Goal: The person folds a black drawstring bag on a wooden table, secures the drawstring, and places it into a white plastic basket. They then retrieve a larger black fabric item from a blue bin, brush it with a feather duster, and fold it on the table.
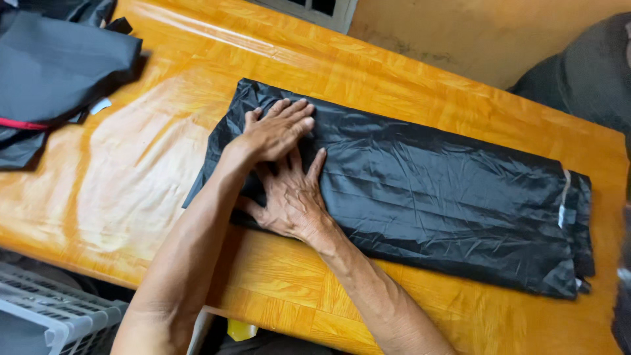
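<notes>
A long folded piece of shiny black fabric [434, 190] lies across an orange wooden table [151, 158]. Both my hands rest flat on its left end, palms down. My left hand [276, 129] lies farther up, near the fabric's far left corner, with its fingers spread and pointing right. Just below it, my right hand [292, 197] points away from me, its fingertips tucked beside the left palm. Neither hand grips the cloth. A small white tag [564, 204] shows at the fabric's right end.
Dark grey garments with a red stripe [52, 72] are piled at the table's far left corner. A white wire rack [59, 315] stands below the table's near edge at the left. A dark bulky shape [585, 72] sits beyond the table at the right.
</notes>
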